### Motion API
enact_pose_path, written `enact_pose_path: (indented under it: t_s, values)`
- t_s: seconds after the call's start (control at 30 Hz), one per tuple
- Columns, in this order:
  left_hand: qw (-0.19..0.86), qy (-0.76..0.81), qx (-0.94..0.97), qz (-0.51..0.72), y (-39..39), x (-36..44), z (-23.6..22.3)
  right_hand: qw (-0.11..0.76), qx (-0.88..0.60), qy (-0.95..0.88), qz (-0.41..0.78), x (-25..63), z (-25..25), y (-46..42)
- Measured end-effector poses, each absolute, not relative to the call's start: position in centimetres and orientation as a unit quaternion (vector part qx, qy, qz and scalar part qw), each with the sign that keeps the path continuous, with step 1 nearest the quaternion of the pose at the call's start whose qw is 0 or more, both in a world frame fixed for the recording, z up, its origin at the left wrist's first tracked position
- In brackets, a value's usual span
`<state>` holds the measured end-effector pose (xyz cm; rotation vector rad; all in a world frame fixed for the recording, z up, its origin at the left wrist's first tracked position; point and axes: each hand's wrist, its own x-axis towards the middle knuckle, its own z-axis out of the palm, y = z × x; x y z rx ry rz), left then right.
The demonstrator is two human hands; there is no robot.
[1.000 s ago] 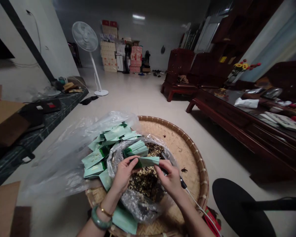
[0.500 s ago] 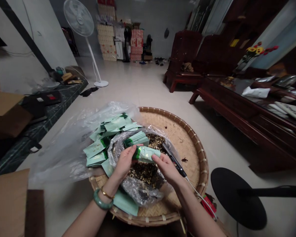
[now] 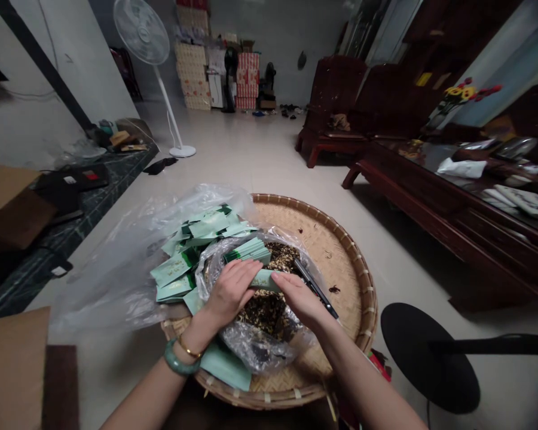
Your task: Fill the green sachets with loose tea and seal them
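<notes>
Both of my hands hold one small green packet [image 3: 265,279] over a clear plastic bag of dark loose tea [image 3: 269,310]. My left hand [image 3: 231,291], with a green bangle on its wrist, wraps over the packet's left end. My right hand [image 3: 298,297] pinches its right end. A stack of green packets [image 3: 248,251] lies on the tea just beyond. More green packets [image 3: 188,257] are piled in a clear plastic sheet on the left. Everything sits in a round woven bamboo tray [image 3: 349,263].
A black tool with a white cable [image 3: 316,288] lies in the tray by my right hand. A black round stool [image 3: 430,358] stands at the right, dark wooden furniture [image 3: 434,209] beyond it. Cardboard boxes [image 3: 9,203] and a dark counter are at the left, a standing fan [image 3: 143,36] farther back.
My hands have lowered the green packet toward the tea; my left hand now covers more of it. The view has tilted down slightly.
</notes>
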<state>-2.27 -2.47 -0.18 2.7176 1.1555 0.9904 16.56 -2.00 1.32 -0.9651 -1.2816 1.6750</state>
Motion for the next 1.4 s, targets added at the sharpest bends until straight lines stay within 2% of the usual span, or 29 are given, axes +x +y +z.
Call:
enact_pose_path:
  t_s: [0.17, 0.3, 0.43, 0.53, 0.7, 0.8, 0.97, 1.03, 1.2, 1.3, 1.4]
  values:
    - [-0.039, 0.422, 0.854, 0.303, -3.0, -1.6, 0.0, 0.393, -0.400, -0.536, 0.631, 15.9, 1.2, -1.7]
    - [-0.035, 0.458, 0.836, 0.301, -3.3, -0.9, 0.5, 0.380, -0.394, -0.572, 0.611, 15.3, 1.8, -1.6]
    - [-0.012, 0.459, 0.810, 0.366, -2.7, -1.3, -0.1, 0.405, -0.392, -0.567, 0.600, 16.3, 3.0, -1.8]
    - [0.004, 0.466, 0.779, 0.419, -2.3, -1.8, -0.4, 0.417, -0.447, -0.580, 0.538, 18.1, 2.7, -2.5]
    - [0.035, 0.497, 0.736, 0.459, -2.2, -2.5, -0.3, 0.200, -0.510, -0.748, 0.376, 19.4, 0.3, -3.9]
    - [0.050, 0.515, 0.716, 0.467, -2.2, -2.7, -0.3, 0.127, -0.499, -0.783, 0.348, 18.2, -0.7, -3.7]
    - [0.061, 0.525, 0.701, 0.478, -2.3, -3.0, -0.3, 0.120, -0.507, -0.807, 0.278, 15.5, -1.1, -1.2]
    - [0.063, 0.527, 0.696, 0.484, -2.2, -3.1, -0.3, 0.081, -0.513, -0.817, 0.250, 14.9, -0.8, -0.6]
    - [0.064, 0.527, 0.695, 0.484, -2.2, -3.0, -0.2, -0.005, -0.482, -0.832, 0.276, 14.2, -0.1, -0.6]
    - [0.066, 0.527, 0.695, 0.484, -2.1, -3.0, -0.2, 0.005, -0.485, -0.827, 0.283, 14.1, -0.5, -0.7]
    - [0.070, 0.527, 0.692, 0.488, -2.1, -3.0, -0.2, 0.073, -0.469, -0.813, 0.338, 14.0, -1.5, -0.6]
